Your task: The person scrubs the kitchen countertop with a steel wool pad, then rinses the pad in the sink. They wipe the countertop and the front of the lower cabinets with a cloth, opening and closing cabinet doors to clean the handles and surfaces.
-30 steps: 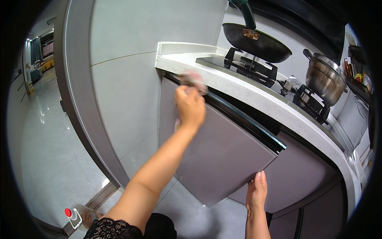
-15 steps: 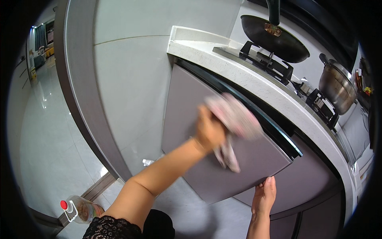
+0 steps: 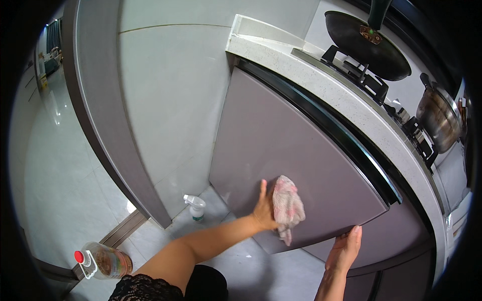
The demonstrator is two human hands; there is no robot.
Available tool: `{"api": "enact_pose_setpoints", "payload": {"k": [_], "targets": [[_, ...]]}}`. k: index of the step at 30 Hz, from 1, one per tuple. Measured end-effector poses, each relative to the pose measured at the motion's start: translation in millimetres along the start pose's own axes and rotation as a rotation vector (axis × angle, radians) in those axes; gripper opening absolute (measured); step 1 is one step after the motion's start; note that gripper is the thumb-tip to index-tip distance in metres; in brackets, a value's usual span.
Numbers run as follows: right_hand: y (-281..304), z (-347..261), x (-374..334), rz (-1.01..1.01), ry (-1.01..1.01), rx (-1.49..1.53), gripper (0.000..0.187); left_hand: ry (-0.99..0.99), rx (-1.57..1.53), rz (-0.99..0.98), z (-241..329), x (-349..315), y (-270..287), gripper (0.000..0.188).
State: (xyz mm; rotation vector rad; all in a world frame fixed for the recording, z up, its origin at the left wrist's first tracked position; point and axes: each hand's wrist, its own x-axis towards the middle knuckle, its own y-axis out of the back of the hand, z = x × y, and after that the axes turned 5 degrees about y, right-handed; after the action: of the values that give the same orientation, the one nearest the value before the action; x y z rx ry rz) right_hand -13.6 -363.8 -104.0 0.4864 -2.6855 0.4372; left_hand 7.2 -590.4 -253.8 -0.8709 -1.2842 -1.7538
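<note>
A pinkish-white cloth (image 3: 288,204) lies against the mauve-grey cabinet door (image 3: 286,130), toward its lower part. My left hand (image 3: 264,209) is closed on the cloth, its thumb raised and its other fingers mostly hidden behind the fabric. At the door's lower right edge, my right hand (image 3: 345,248) grips the panel, with the fingertips curled up against the edge. The door stands out from the cabinet below the worktop, and a dark strip runs along its top.
A white spray bottle (image 3: 196,206) stands on the floor by the wall. A red-capped plastic jug (image 3: 106,261) is at the lower left, near the door track. Above the white worktop (image 3: 281,59) are a black wok (image 3: 369,47) and a steel pot (image 3: 438,120) on the hob.
My left hand has brought the cloth down the door from near its top edge. My right hand keeps its grip on the edge. The view has shifted, showing more of the spray bottle.
</note>
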Motion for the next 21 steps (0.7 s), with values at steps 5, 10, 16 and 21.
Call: {"api": "enact_pose_setpoints", "payload": {"k": [5, 10, 16, 21], "targets": [[0, 0, 4, 0.040, -0.013, -0.021, 0.054, 0.098, 0.379, 0.118, -72, 72, 49, 0.054], [-1, 3, 2, 0.034, 0.018, -0.040, 0.056, 0.288, -0.064, 0.367, -120, 151, 100, 0.025], [-11, 5, -2, 0.064, 0.042, -0.044, 0.057, 0.132, -0.230, 0.542, -42, 90, 25, 0.044], [7, 10, 10, -0.004, 0.042, -0.016, 0.057, 0.222, -0.565, 0.085, 0, 1, 31, 0.059]]}}
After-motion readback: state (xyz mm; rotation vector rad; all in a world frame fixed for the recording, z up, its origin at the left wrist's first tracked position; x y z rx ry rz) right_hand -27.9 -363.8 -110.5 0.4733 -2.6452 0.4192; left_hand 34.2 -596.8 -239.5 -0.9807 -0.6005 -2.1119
